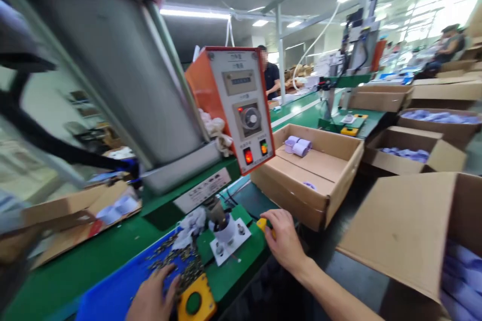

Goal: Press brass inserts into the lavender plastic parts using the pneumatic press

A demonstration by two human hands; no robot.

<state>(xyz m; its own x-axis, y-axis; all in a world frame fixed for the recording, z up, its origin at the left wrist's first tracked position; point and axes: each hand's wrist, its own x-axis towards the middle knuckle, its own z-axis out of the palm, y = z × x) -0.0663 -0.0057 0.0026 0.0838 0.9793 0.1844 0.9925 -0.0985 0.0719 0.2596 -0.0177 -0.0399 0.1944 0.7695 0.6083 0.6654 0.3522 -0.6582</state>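
Note:
My left hand [152, 293] is low over the blue tray [113, 281], fingers apart and nothing visible in them. Small metal pieces [192, 266] lie in the tray beside it, with a yellow box with a green button [194, 303] just right of its fingers. My right hand [284, 238] rests over a second yellow box [261, 224], thumb and fingers spread around its near side. Between the hands, a pale lavender cylindrical part [225, 233] stands upright on a white plate [231, 248], under the press's metal tool [215, 210]. Crumpled white material [190, 225] lies behind the tray.
An orange control box [233, 110] with lit switches hangs beside the large press cylinder [109, 70]. An open carton [312, 170] with lavender parts stands at right. More cartons [399, 230] line the right side. A person [270, 77] stands farther back, near another press [357, 45].

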